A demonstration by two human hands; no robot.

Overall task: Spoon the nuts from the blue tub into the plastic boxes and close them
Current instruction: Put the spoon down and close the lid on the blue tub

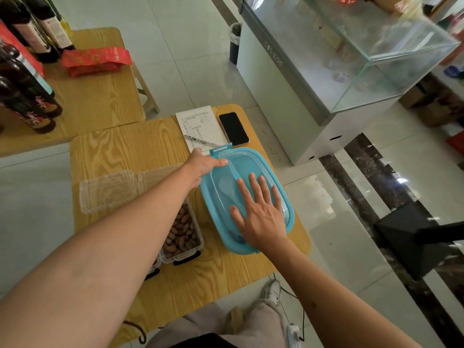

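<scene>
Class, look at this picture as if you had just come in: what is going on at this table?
A person is working at a wooden table with bare hands. The right hand lies flat on the clear lid of the blue tub, while the left hand holds the tub's far left edge near a raised blue latch. Beside the tub, a plastic box full of nuts stands open, its clear lid folded back. A notepad and phone lie behind.

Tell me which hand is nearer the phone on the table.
Left. The left hand grips the far-left edge of the blue tub, just short of the phone. The right hand lies flat on the tub's lid, nearer the person.
</scene>
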